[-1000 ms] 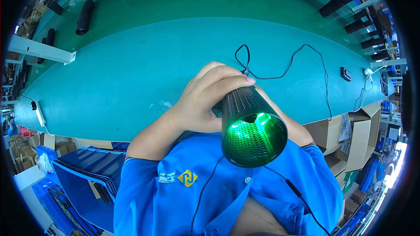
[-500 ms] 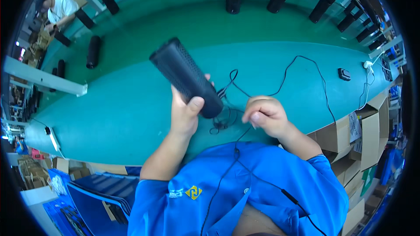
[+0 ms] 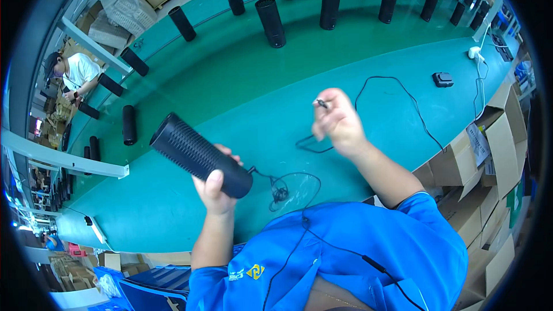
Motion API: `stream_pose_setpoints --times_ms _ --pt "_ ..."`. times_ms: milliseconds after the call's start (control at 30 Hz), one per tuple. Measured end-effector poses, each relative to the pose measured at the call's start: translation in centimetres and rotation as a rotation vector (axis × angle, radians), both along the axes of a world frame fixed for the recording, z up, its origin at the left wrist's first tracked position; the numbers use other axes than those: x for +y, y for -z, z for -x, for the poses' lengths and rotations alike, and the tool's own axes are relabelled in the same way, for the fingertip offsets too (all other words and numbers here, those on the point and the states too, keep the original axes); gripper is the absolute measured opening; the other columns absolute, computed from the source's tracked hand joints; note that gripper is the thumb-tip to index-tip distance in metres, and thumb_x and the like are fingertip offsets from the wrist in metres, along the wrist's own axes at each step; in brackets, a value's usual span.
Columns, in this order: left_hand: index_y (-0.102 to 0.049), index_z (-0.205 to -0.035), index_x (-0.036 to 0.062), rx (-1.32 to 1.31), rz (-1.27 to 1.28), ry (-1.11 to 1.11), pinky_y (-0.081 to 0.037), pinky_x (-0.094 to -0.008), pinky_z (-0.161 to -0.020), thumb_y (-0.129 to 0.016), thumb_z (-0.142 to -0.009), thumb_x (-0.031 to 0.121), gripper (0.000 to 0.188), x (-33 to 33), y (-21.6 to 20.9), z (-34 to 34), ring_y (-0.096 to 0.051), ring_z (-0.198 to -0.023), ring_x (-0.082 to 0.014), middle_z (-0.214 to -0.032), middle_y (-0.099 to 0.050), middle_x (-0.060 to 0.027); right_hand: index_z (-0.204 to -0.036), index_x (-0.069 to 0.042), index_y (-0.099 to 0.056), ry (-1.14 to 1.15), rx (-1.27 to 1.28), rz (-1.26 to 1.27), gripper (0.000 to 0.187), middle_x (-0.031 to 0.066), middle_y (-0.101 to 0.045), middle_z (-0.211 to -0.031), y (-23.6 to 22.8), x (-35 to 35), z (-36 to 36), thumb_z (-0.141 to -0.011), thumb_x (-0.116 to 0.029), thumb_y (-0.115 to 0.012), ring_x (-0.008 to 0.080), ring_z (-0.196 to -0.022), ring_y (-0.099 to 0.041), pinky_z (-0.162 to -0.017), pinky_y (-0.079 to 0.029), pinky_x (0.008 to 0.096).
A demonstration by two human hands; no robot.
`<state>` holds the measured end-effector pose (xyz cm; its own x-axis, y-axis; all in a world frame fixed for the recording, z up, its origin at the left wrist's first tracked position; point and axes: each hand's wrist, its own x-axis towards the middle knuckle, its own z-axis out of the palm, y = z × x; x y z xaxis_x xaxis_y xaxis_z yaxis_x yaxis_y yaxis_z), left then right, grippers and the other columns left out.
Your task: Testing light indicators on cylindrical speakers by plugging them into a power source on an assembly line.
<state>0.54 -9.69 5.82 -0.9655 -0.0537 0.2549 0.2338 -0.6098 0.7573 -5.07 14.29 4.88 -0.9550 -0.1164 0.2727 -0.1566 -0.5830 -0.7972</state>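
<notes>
Swung toward the worktop's [image 3: 144, 213] left end since the last frame, the black tube [image 3: 196, 150] is held tilted above the near edge, its lower end wrapped by the left hand [image 3: 216, 187], thumb laid across. Right hand [image 3: 337, 124] now lifted farther from that edge; a small plug [image 3: 322, 104] is pinched between thumb and fingers. Plug and tube are kept well apart, so judged unjoined. Whether the thin cord [image 3: 280, 194] by the tube's base is connected cannot be told.
</notes>
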Motion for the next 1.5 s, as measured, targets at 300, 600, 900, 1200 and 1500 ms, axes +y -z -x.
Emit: stream_pose_setpoints --times_ms 300,600,900,1200,1500 --pt "-0.034 -0.131 0.0019 0.064 0.247 0.002 -0.053 -0.0324 -0.066 -0.062 -0.075 0.023 0.066 6.2 -0.6 3.5 -0.061 -0.076 -0.0253 -0.099 -0.057 -0.0191 -0.093 -0.006 -0.055 -0.112 0.435 -0.918 0.007 0.0011 -0.054 -0.068 0.8 -0.7 -1.9 -0.091 -0.012 -0.056 0.01 -0.052 -0.047 -0.051 -0.039 0.0237" --pt "-0.042 -0.115 0.0027 -0.18 0.158 -0.248 -0.048 -0.0308 -0.069 -0.066 -0.081 0.019 0.045 -1.9 -1.4 23.3 -0.059 -0.079 -0.0218 -0.09 -0.059 -0.0122 -0.093 -0.005 -0.055 0.465 0.373 -0.349 0.014 0.0044 -0.058 -0.076 3.0 1.1 1.7 -0.096 -0.016 -0.047 0.0151 -0.059 -0.051 -0.052 -0.041 0.0258" --pt "-0.042 -0.124 0.0008 -0.213 0.635 -0.406 -0.048 -0.0332 -0.079 -0.073 -0.071 0.005 0.061 -0.7 6.8 34.4 -0.06 -0.087 -0.0268 -0.107 -0.058 -0.0178 -0.098 -0.003 -0.054 -0.268 -0.378 -0.151 0.015 0.0022 -0.047 -0.072 1.4 1.3 1.0 -0.097 -0.016 -0.046 0.0078 -0.054 -0.039 -0.045 -0.033 0.0211" --pt "-0.03 -0.141 0.0062 -0.061 1.384 -0.742 -0.036 -0.0439 -0.104 -0.076 -0.064 0.017 0.091 -11.0 6.3 30.1 -0.037 -0.128 -0.0393 -0.139 -0.037 -0.0226 -0.098 -0.002 -0.055 -0.376 -0.455 -0.129 0.017 -0.0009 -0.043 -0.067 1.5 1.2 1.2 -0.097 -0.018 -0.049 0.0047 -0.051 -0.031 -0.043 -0.03 0.0197" --pt "-0.031 -0.139 0.0315 -1.305 1.876 -1.005 -0.033 -0.0594 -0.092 -0.06 -0.083 0.049 0.065 -34.3 7.0 19.1 -0.045 -0.12 -0.0344 -0.134 -0.047 -0.0114 -0.093 -0.002 -0.057 -0.372 -0.442 -0.266 0.018 -0.0033 -0.041 -0.061 3.6 1.2 1.7 -0.095 -0.02 -0.054 0.0035 -0.049 -0.031 -0.043 -0.034 0.0186"
